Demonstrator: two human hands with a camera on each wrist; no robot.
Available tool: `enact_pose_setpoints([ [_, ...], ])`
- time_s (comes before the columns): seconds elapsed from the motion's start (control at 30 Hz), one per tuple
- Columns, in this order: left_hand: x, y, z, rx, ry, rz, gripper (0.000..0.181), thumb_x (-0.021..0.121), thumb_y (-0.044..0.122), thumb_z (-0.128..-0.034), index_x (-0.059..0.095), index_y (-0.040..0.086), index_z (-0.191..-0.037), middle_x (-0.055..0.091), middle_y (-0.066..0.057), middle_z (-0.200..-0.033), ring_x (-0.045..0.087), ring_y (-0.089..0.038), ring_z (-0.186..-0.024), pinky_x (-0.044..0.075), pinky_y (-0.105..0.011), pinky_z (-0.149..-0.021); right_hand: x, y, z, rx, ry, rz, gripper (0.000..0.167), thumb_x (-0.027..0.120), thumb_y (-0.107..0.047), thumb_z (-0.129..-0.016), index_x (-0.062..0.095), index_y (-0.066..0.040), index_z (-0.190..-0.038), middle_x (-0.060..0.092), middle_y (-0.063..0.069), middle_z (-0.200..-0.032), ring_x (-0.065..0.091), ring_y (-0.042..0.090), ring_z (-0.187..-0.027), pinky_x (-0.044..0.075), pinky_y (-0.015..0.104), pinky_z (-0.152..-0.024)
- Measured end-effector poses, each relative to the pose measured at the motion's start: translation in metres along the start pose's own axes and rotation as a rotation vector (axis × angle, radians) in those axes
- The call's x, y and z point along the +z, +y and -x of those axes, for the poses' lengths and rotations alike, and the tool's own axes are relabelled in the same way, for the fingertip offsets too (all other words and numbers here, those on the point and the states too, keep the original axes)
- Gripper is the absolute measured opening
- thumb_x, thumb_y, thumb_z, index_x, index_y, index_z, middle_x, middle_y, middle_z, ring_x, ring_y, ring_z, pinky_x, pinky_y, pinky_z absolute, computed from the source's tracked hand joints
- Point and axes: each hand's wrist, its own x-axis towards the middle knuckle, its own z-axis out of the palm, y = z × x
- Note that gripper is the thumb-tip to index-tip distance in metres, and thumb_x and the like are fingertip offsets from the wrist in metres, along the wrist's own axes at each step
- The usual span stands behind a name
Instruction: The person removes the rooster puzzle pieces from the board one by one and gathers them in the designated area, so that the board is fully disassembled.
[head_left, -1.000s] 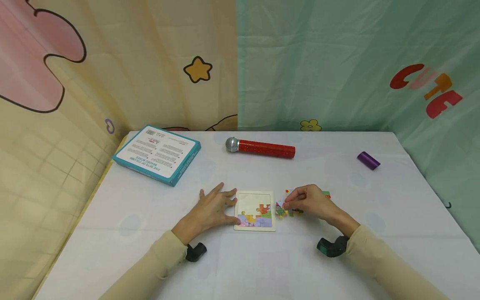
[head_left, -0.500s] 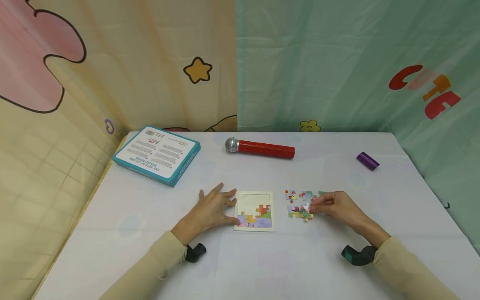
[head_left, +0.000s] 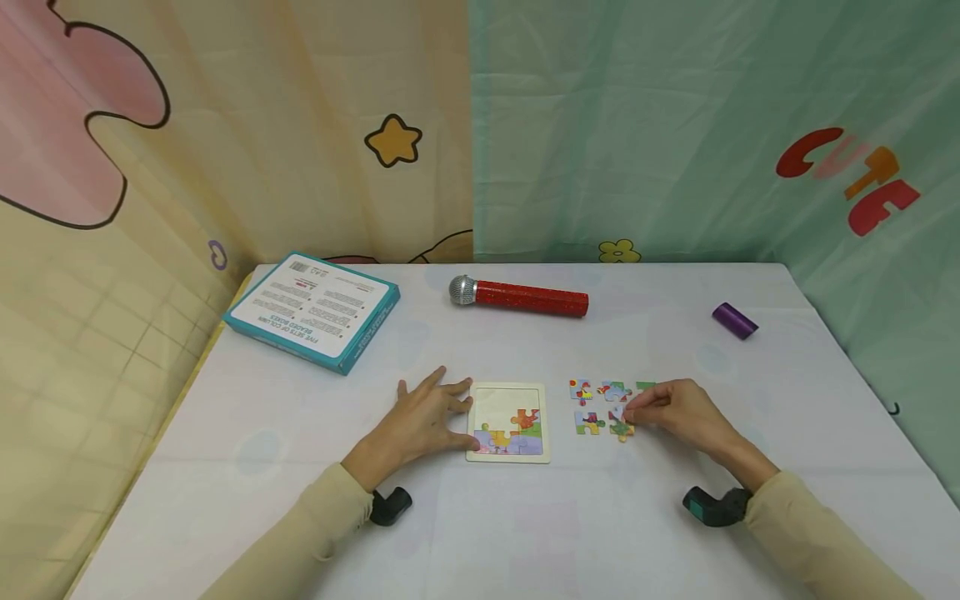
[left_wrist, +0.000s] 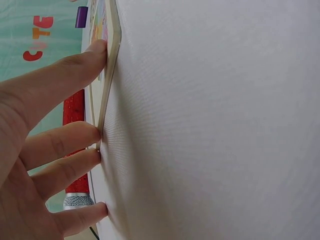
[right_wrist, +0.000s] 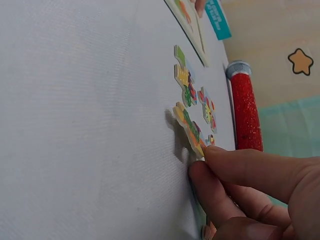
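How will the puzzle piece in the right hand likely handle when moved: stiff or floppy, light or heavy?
Probably stiff: the puzzle piece looks flat though pinched at one edge. Likely light: it is small and thin, and the right hand holds it by the fingertips. It seems unlikely to roll, being flat, but its knobbed outline might catch on another piece.

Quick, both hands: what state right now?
Left hand: open, fingers spread, thumb on the puzzle frame.
Right hand: closed, pinching a puzzle piece.
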Motion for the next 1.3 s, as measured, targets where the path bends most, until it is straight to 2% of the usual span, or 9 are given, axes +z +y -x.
enact_pose_setpoints([
  [0.63, 0.001, -0.001, 0.0, 0.002, -0.001, -0.002, 0.066, 0.09, 0.042, -0.0664, 0.071, 0.008, -0.119, 0.053, -0.001, -0.144, 0.026, -0.04, -0.144, 0.014, -0.083, -0.097, 0.003, -0.01, -0.002, -0.039, 0.033, 0.131, 0.013, 0.079, -0.024, -0.081, 0.076, -0.012, -0.086, 0.071, -0.001, -0.088, 0.057, 0.018, -0.087, 0.045, 0.032, -0.072],
  [0.93, 0.0, 0.0, 0.0, -0.004, -0.007, -0.004, 0.065, 0.09, 0.042, -0.0667, 0.071, 0.008, -0.119, 0.053, -0.001, -0.144, 0.026, -0.04, -0.144, 0.014, -0.083, -0.098, 0.001, -0.009, -0.003, -0.065, 0.033, 0.14, 0.008, 0.078, -0.02, -0.083, 0.077, -0.012, -0.086, 0.072, -0.001, -0.089, 0.058, 0.018, -0.087, 0.046, 0.031, -0.072],
  [1.1, 0.001, -0.001, 0.0, -0.006, -0.004, 0.002, 0.065, 0.09, 0.042, -0.0665, 0.071, 0.008, -0.119, 0.053, -0.001, -0.144, 0.026, -0.04, -0.144, 0.014, -0.083, -0.098, 0.001, -0.01, -0.002, -0.066, 0.074, 0.154, 0.008, 0.077, -0.018, -0.084, 0.077, -0.011, -0.088, 0.073, 0.001, -0.09, 0.059, 0.019, -0.088, 0.047, 0.029, -0.07],
  [1.2, 0.001, -0.001, 0.0, -0.009, -0.007, 0.007, 0.066, 0.09, 0.042, -0.0667, 0.071, 0.008, -0.12, 0.052, -0.001, -0.145, 0.025, -0.039, -0.145, 0.013, -0.083, -0.098, 0.001, -0.012, -0.002, -0.07, 0.104, 0.156, 0.008, 0.077, -0.017, -0.084, 0.077, -0.01, -0.09, 0.073, 0.0, -0.087, 0.058, 0.019, -0.085, 0.046, 0.028, -0.067],
  [1.3, 0.001, -0.001, 0.0, -0.014, -0.011, 0.014, 0.066, 0.09, 0.042, -0.0671, 0.071, 0.008, -0.12, 0.052, -0.001, -0.145, 0.024, -0.039, -0.145, 0.012, -0.082, -0.099, 0.006, -0.018, -0.003, -0.081, 0.101, 0.13, 0.011, 0.076, -0.017, -0.085, 0.077, -0.01, -0.093, 0.072, -0.001, -0.082, 0.058, 0.018, -0.081, 0.046, 0.026, -0.065],
])
